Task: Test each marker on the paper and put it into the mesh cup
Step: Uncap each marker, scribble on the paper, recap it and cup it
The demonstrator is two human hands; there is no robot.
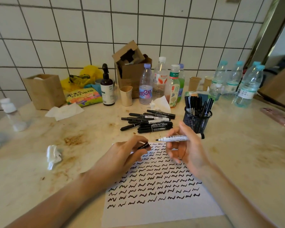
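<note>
My right hand (186, 150) grips an uncapped white whiteboard marker (179, 138), its black tip pointing left above the top edge of the paper (163, 209). The black cap (144, 146) sits pinched in the fingers of my left hand (127, 155), just left of the tip. Rows of black squiggles cover the paper. Behind it lies a pile of several black markers (148, 121). The black mesh cup (197, 120) stands to the right of the pile, holding several markers upright.
Plastic bottles (145, 86), paper cups (126, 95), a pump bottle (107, 86) and cardboard boxes (132, 66) line the tiled back wall. A crumpled tissue (53, 156) lies left of the paper. At the right edge lies a pink phone (278, 116). The countertop is stained.
</note>
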